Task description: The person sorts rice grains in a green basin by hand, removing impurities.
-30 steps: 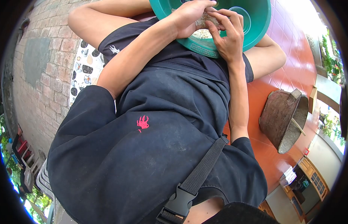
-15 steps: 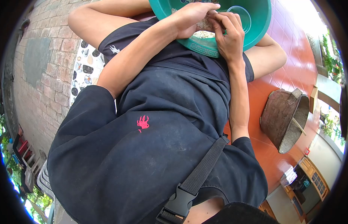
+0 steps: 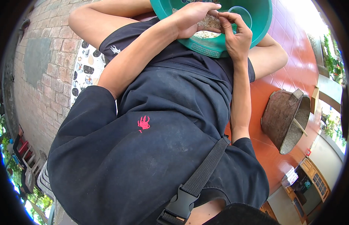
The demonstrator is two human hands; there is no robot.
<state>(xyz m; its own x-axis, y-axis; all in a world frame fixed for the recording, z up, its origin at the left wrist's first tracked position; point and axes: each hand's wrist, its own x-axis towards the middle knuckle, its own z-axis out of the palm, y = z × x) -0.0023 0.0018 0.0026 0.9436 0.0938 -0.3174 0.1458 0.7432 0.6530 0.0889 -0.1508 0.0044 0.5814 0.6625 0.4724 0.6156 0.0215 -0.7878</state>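
A green basin [image 3: 262, 22] rests on the person's lap, with pale, rice-like grains [image 3: 206, 34] inside it. Over the basin, my left hand [image 3: 191, 18] is cupped, and a small heap of the grains lies against its palm and fingers. My right hand [image 3: 238, 35] is closed in a pinch, thumb and forefinger together at the edge of the left hand's fingers. Whatever sits in that pinch is too small to make out. Behind the right hand, inside the basin, is a clear round container [image 3: 246, 15] with a bluish rim.
A worn brown bucket [image 3: 281, 116] with a stick [image 3: 300, 127] in it lies on the red tiled floor [image 3: 253, 131] to the right. Brick paving [image 3: 54, 63] and a pebble-patterned seat surface [image 3: 86, 71] are to the left. Stacked chairs [image 3: 43, 180] stand at lower left.
My right hand has shifted slightly right and drawn back from the left palm, uncovering more of the grains there. The left hand has stayed nearly still.
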